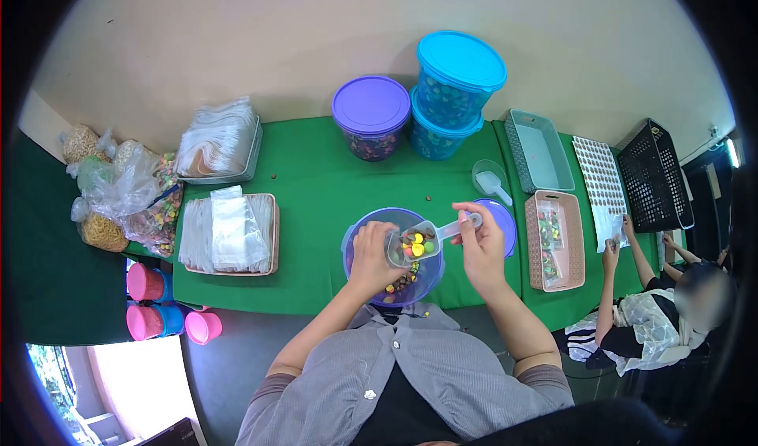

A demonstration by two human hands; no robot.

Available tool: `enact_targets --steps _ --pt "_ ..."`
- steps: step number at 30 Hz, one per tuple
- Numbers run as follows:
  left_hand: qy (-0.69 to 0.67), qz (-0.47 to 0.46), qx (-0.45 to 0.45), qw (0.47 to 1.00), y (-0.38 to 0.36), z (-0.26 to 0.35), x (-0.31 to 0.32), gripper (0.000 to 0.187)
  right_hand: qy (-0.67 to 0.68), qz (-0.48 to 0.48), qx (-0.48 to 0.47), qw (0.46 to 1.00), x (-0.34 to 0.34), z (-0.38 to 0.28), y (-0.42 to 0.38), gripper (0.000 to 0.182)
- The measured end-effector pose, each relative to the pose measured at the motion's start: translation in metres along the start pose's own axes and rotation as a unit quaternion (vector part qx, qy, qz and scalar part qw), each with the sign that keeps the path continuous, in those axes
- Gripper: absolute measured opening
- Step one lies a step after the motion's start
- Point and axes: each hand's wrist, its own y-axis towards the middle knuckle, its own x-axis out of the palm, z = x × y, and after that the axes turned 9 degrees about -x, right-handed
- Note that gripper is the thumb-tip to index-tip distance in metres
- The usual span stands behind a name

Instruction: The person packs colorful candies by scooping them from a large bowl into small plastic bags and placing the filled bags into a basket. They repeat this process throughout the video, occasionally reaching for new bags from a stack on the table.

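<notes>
My right hand (483, 244) grips the handle of a clear plastic scoop (450, 229). In the scoop lie colourful candies (417, 244), yellow, brown, green and red. My left hand (373, 256) is closed round a small clear plastic cup (392, 250), whose rim is next to the scoop's front; the scoop partly hides it. Both hands are above a purple see-through tub (351, 268) at the table's front edge, with more candies (395, 286) in it. A purple lid (505, 229) lies beside the tub, partly behind my right hand.
Lidded purple (371, 106) and blue tubs (460, 59) stand at the back. Baskets of plastic bags (229, 233) and bagged snacks (118, 185) are at left. A bowl with a scoop (491, 182), a pink basket (575, 248) and a person (639, 319) are at right.
</notes>
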Motion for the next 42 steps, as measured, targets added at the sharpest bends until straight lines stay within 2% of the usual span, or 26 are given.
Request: enact_targets --steps 4,18,20,21,23,24,25,26,27,28,30,31,32,34,35,36,38,39,40,41,42 --pt "0.005 -0.001 0.008 1.0 -0.002 0.0 0.001 0.074 -0.033 -0.009 -0.018 0.999 0.0 -0.008 -0.003 0.018" --pt "0.008 0.0 0.023 1.0 -0.002 0.001 0.0 0.082 0.059 0.024 0.032 0.997 -0.017 0.016 0.007 0.022" --pt "-0.123 0.073 -0.02 0.99 -0.003 -0.006 0.008 0.078 0.108 0.055 0.051 0.991 -0.024 0.026 0.01 0.022" --pt "-0.122 0.074 -0.02 0.99 -0.002 -0.011 0.01 0.078 0.157 0.087 0.07 0.981 -0.027 0.03 0.011 0.022" --pt "-0.295 0.083 -0.062 0.95 0.001 -0.025 0.013 0.073 0.138 0.095 0.062 0.984 -0.032 0.039 0.011 0.021" --pt "-0.295 0.084 -0.062 0.95 0.002 -0.026 0.005 0.073 0.119 0.103 0.055 0.986 -0.032 0.044 0.011 0.021" --pt "-0.32 0.033 -0.078 0.944 0.005 -0.024 -0.008 0.068 0.12 0.102 0.055 0.986 -0.03 0.05 0.009 0.021" --pt "-0.343 -0.019 -0.094 0.934 0.007 -0.024 -0.016 0.063 0.085 0.052 0.059 0.993 -0.025 0.057 0.006 0.02" --pt "-0.384 -0.024 -0.075 0.92 0.009 -0.026 -0.018 0.05 0.049 0.002 0.063 0.997 -0.021 0.066 0.001 0.019" --pt "-0.383 -0.024 -0.075 0.92 0.01 -0.024 -0.024 0.05 -0.009 -0.08 0.054 0.995 -0.016 0.079 -0.005 0.019" --pt "-0.437 -0.078 -0.175 0.879 0.011 -0.021 -0.037 0.04 -0.143 -0.23 0.047 0.961 -0.002 0.083 -0.016 0.017" --pt "-0.411 -0.062 -0.162 0.895 0.012 -0.023 -0.036 0.04 -0.219 -0.297 0.05 0.928 0.006 0.076 -0.02 0.016" --pt "-0.41 -0.062 -0.16 0.896 0.012 -0.029 -0.034 0.04 -0.218 -0.296 0.049 0.929 0.01 0.088 -0.026 0.016" --pt "-0.479 -0.074 -0.201 0.851 0.012 -0.038 -0.034 0.037 -0.269 -0.384 0.006 0.883 0.021 0.112 -0.034 0.016" --pt "-0.478 -0.072 -0.2 0.852 0.011 -0.04 -0.035 0.037 -0.332 -0.404 0.023 0.852 0.021 0.11 -0.037 0.018" --pt "-0.476 -0.07 -0.197 0.854 0.011 -0.037 -0.038 0.038 -0.332 -0.406 0.021 0.852 0.023 0.107 -0.036 0.018" --pt "-0.474 -0.068 -0.195 0.856 0.01 -0.032 -0.042 0.038 -0.33 -0.28 -0.155 0.888 0.026 0.102 -0.031 0.024" --pt "-0.472 -0.055 -0.188 0.86 0.009 -0.026 -0.043 0.035 -0.33 -0.28 -0.155 0.888 0.028 0.085 -0.027 0.024" --pt "-0.469 -0.043 -0.18 0.864 0.008 -0.019 -0.044 0.032 -0.173 -0.212 -0.067 0.96 0.033 0.057 -0.022 0.026" --pt "-0.469 -0.043 -0.179 0.864 0.007 -0.01 -0.045 0.032 -0.008 -0.135 0.024 0.99 0.036 0.039 -0.019 0.029" --pt "-0.478 -0.037 -0.181 0.859 0.005 -0.001 -0.045 0.026 -0.008 -0.134 0.024 0.991 0.036 0.034 -0.018 0.029"
